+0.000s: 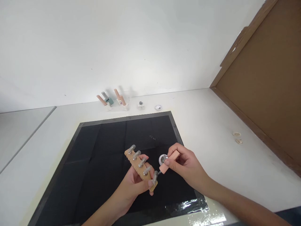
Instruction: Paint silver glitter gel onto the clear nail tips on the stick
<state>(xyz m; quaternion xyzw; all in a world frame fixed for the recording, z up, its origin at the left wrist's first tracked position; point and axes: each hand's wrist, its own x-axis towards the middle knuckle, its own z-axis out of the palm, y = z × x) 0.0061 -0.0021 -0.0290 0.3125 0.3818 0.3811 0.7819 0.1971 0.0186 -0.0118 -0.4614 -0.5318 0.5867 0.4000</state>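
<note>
from the head camera, the only view i have, i take the black mat [103, 157] as my landmark. over its near right part my left hand [131, 185] is curled shut around the near end of a wooden holder [140, 168], a notched strip carrying five small clear-tipped pegs in a row, tilted so its far end points up and away. my right hand [185, 164] is just beside it, fingers pinched closed on a pink brush cap [169, 160], whose thin tip sits close to the nearest peg; whether it touches i cannot tell. between the hands a small round jar [162, 159] shows, and i cannot tell whether it rests on the mat or is held. what could go wrong, as i judge it: the holder is gripped at one end only, so a push from the brush could twist it and smear the neighbouring pegs; the jar is so near my right fingers that a small sweep could tip it; a drip would land on the mat. beyond the mat's far edge, near the wall, stand polish bottles [113, 101] with slanted caps, a little white pot [140, 104] and a round lid [158, 107]. well right of the mat two pale rings [238, 137] lie on the white counter [211, 125], and further right a brown board [265, 88] leans up. the mat's near right corner is fixed with shiny tape [188, 205]. the wall [117, 47] is plain white and evenly lit.
</note>
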